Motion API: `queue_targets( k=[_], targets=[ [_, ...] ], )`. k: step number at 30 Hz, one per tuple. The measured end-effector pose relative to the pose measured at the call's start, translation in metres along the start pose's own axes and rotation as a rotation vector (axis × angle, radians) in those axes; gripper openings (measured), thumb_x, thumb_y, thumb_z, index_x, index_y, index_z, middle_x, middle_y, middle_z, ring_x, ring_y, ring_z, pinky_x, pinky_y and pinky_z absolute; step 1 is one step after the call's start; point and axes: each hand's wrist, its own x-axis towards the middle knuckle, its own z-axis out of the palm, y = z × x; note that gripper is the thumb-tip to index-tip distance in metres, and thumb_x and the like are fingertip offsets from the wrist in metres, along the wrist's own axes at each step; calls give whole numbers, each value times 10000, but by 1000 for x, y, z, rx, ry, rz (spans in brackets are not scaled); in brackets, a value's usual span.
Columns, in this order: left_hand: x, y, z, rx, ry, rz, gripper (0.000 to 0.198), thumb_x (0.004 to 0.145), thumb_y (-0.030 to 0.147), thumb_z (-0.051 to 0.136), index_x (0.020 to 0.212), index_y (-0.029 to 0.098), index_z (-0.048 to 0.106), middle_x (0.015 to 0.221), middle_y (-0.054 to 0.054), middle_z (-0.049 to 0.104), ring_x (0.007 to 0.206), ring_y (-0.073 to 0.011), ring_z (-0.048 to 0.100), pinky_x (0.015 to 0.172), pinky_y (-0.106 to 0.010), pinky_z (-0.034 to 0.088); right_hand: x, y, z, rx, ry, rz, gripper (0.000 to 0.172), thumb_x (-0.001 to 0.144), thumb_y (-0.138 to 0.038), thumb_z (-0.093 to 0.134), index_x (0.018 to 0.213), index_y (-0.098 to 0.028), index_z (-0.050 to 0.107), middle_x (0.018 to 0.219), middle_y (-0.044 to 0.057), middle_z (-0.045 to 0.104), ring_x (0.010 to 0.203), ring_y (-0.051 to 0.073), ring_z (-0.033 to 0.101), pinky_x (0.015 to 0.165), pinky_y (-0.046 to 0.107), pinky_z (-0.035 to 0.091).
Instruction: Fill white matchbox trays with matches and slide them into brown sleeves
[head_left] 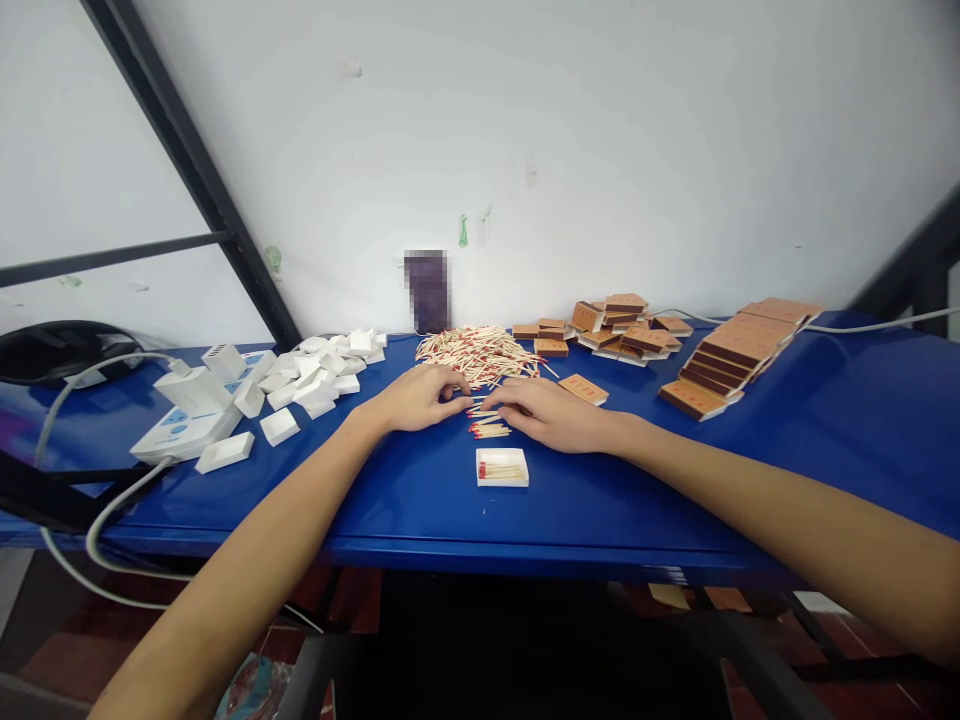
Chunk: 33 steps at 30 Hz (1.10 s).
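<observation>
Bright, soft, even light fills the scene, and its source is out of view. The white wall (600,150) is lit smoothly with no hot spots. The glossy blue table (825,430) carries a mild sheen and a paler streak along its front edge, without harsh glare. Shadows are faint: only thin, soft ones lie under the left hand (416,398) and right hand (555,412). The space beneath the table is dim. The centre is sharp enough to separate single matchsticks (480,352), while the edges look softer. Wide-angle distortion bows the table and stretches the forearms toward the lower corners. A small pixelated patch (427,290) sits against the wall.
</observation>
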Motion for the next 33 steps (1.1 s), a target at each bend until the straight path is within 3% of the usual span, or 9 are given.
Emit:
queue_targets(
  k=[7,33],
  targets=[
    [0,-1,0,2,5,0,281,912,392,532,959,168,695,761,-17,633,664,-141,531,631,-255,359,0,-1,-2,-94,-46,-20,386,950,-145,434,1206,-239,707,824,55,566,747,173,527,704,300,375],
    [-1,0,0,1,14,13,308,918,412,510,964,167,691,798,-29,651,699,-151,568,679,-271,404,-2,-7,-8,-30,-51,-71,402,922,-117,452,1177,-257,728,817,51,595,711,154,531,672,283,384]
  ],
)
